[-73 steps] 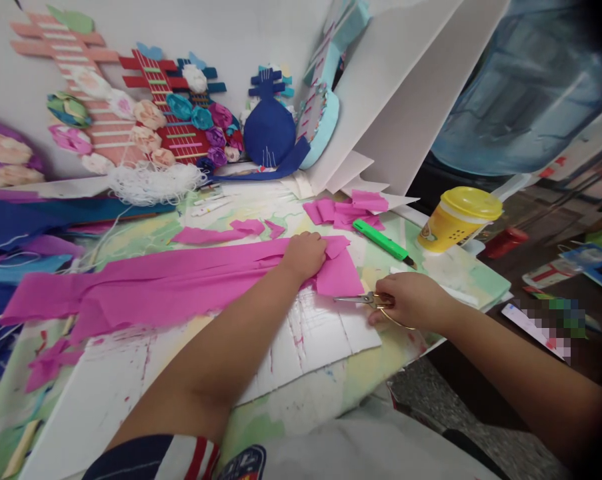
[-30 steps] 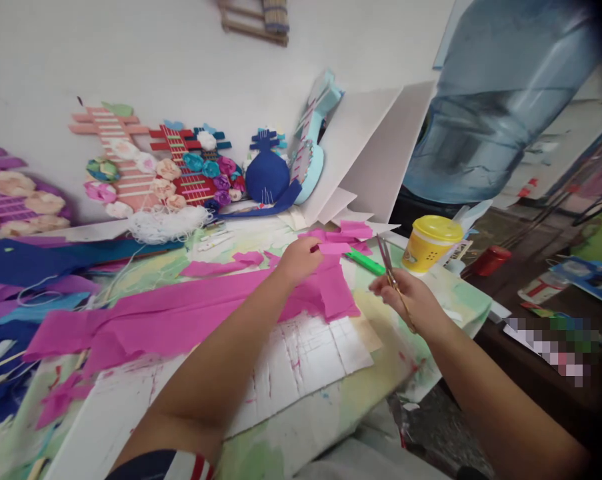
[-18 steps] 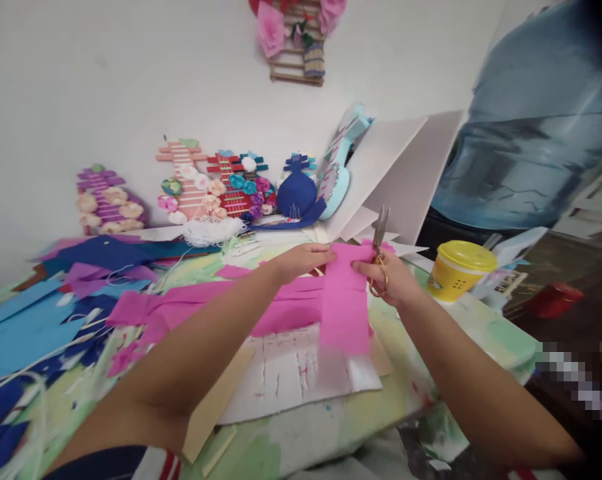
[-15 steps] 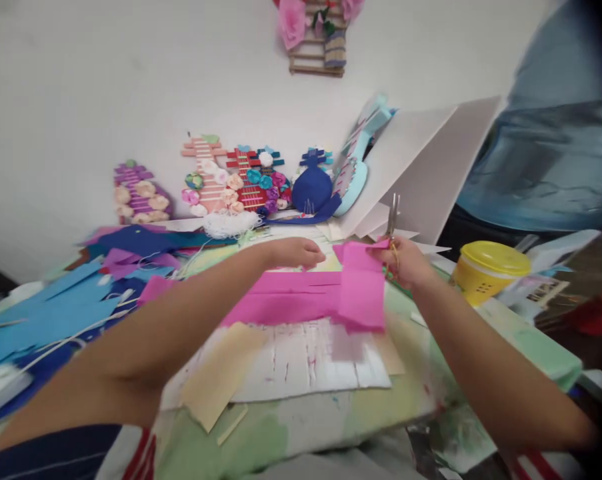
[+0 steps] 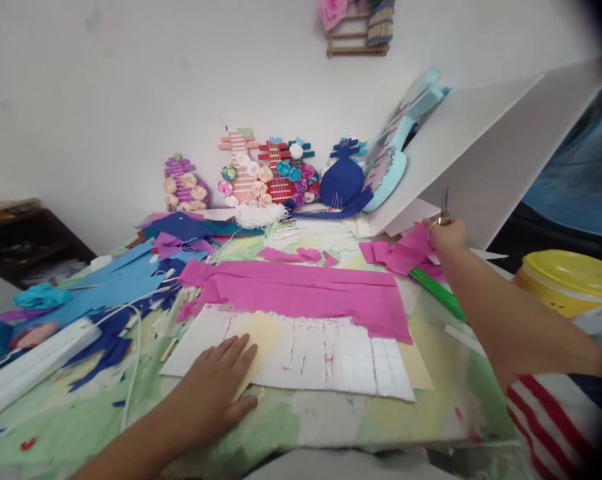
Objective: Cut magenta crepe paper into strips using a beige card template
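My left hand (image 5: 225, 373) lies flat with fingers apart on a cream paper strip (image 5: 261, 340) and the white board (image 5: 311, 363), which has several slits and pink marks. Out to the right, my right hand (image 5: 451, 237) is closed around scissors (image 5: 441, 215) with gold-coloured handles, blades pointing up. Crumpled pink paper (image 5: 401, 252) touches or nearly touches that hand; I cannot tell whether it is also gripped. A long pink sheet (image 5: 301, 287) spreads over the upper part of the board, its lower edge ragged. Small pink scraps (image 5: 291, 255) lie just behind it.
A green strip (image 5: 438, 293) and a yellow-lidded tub (image 5: 565, 280) are on the right. Blue paper (image 5: 115, 280), a white power strip (image 5: 41, 367) and cords lie left. Decorated instrument-shaped crafts (image 5: 343, 180) line the wall beside leaning white boards (image 5: 461, 147).
My left hand has come down and left onto the cream strip. My right hand has moved right with the scissors, and the pink piece beside it now lies crumpled. The view has shifted left.
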The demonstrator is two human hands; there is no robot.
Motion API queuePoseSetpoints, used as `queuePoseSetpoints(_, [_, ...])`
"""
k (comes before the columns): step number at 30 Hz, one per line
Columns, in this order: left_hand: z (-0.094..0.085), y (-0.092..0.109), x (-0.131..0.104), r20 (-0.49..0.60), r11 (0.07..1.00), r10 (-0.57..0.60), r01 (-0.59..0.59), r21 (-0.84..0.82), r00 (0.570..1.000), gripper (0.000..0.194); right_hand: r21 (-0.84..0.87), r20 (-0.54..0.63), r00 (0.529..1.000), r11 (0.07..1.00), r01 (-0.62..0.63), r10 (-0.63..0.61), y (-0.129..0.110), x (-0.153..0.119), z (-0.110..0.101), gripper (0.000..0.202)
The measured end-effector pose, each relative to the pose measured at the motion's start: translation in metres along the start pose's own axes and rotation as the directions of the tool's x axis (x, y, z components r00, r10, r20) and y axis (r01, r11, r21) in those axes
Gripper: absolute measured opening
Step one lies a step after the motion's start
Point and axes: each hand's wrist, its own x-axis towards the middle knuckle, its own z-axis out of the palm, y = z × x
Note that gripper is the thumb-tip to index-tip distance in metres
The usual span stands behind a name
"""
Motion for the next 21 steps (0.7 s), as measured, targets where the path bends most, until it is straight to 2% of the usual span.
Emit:
queuePoseSetpoints(2, [0.019,-0.001,-0.012,-0.078,1.0,-0.008,0.006,-0.023,0.997,0.061,-0.037,-0.052,0.998,0.998,-0.048,0.046,-0.01,-0.006,-0.009,0.068])
queuePoseSetpoints(4, [0.033,-0.007,-0.019,-0.142,0.999,-0.041,0.036,-0.037,0.989,0.058,-0.086,-0.063,0.997,0.996,-0.039,0.034,-0.023,-0.027,-0.019,0.071])
queuePoseSetpoints(5, [0.038,-0.01,-0.021,-0.179,0.996,-0.089,0.084,-0.035,0.98,0.057,-0.108,-0.031,1.0,0.994,-0.007,0.004,-0.03,-0.044,-0.022,0.069])
queuePoseSetpoints(6, [0.041,-0.013,-0.022,-0.211,0.99,-0.138,0.135,-0.029,0.968,0.058,-0.175,0.082,0.994,0.98,0.091,-0.078,-0.038,-0.062,-0.023,0.064])
queuePoseSetpoints(7, [0.044,-0.016,-0.022,-0.244,0.982,-0.185,0.186,-0.019,0.952,0.057,-0.203,0.226,0.962,0.958,0.2,-0.153,-0.046,-0.083,-0.021,0.059])
queuePoseSetpoints(8, [0.046,-0.019,-0.022,-0.269,0.972,-0.226,0.233,-0.006,0.936,0.056,-0.187,0.393,0.894,0.934,0.306,-0.215,-0.054,-0.102,-0.016,0.053])
queuePoseSetpoints(9, [0.046,-0.02,-0.022,-0.288,0.962,-0.259,0.273,0.01,0.922,0.054,-0.164,0.511,0.806,0.887,0.431,-0.297,-0.063,-0.12,-0.007,0.048])
queuePoseSetpoints(11, [0.045,-0.023,-0.023,-0.311,0.935,-0.323,0.353,0.044,0.894,0.051,-0.125,0.602,0.65,0.748,0.651,-0.465,-0.08,-0.144,0.015,0.04])
queuePoseSetpoints(13, [0.044,-0.025,-0.027,-0.322,0.903,-0.383,0.424,0.067,0.866,0.05,-0.098,0.622,0.608,0.721,0.686,-0.494,-0.097,-0.151,0.041,0.033])
queuePoseSetpoints(16, [0.045,-0.026,-0.038,-0.331,0.868,-0.449,0.493,0.057,0.83,0.048,-0.071,0.642,0.569,0.699,0.712,-0.514,-0.119,-0.142,0.074,0.035])
queuePoseSetpoints(19, [0.046,-0.024,-0.048,-0.334,0.835,-0.508,0.549,0.034,0.794,0.043,-0.039,0.68,0.504,0.661,0.749,-0.532,-0.135,-0.13,0.094,0.032])
queuePoseSetpoints(21, [0.045,-0.021,-0.053,-0.314,0.832,-0.519,0.554,0.029,0.795,0.039,-0.022,0.695,0.469,0.636,0.771,-0.544,-0.139,-0.124,0.101,0.027])
